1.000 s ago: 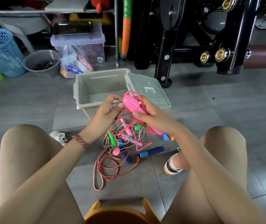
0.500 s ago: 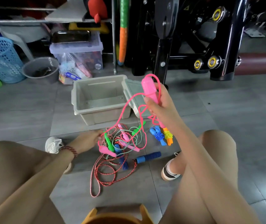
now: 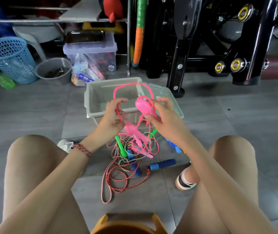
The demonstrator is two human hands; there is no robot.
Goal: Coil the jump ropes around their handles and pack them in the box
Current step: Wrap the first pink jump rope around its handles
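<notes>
My right hand (image 3: 164,115) grips a pink jump-rope handle (image 3: 145,108) in front of the open grey box (image 3: 91,97). My left hand (image 3: 113,115) holds the second pink handle (image 3: 131,130) and the pink cord (image 3: 131,84), which arcs in a loop above both hands. On the floor below lies a tangle of ropes (image 3: 126,159): a red-and-white cord, a green one with green handles (image 3: 121,147), and a blue foam handle (image 3: 162,163). A coiled blue rope bundle (image 3: 173,146) shows partly under my right forearm.
The box lid (image 3: 168,98) hangs open to the right. Behind stand a black exercise machine (image 3: 202,48), a clear storage tub (image 3: 92,53), a blue basket (image 3: 11,59) and a grey bucket (image 3: 53,70). My knees flank the pile; a yellow stool (image 3: 128,223) is beneath me.
My left hand came up from the floor pile with the second pink handle and cord. My right hand lowered its handle toward it, and a cord loop now arcs over the box.
</notes>
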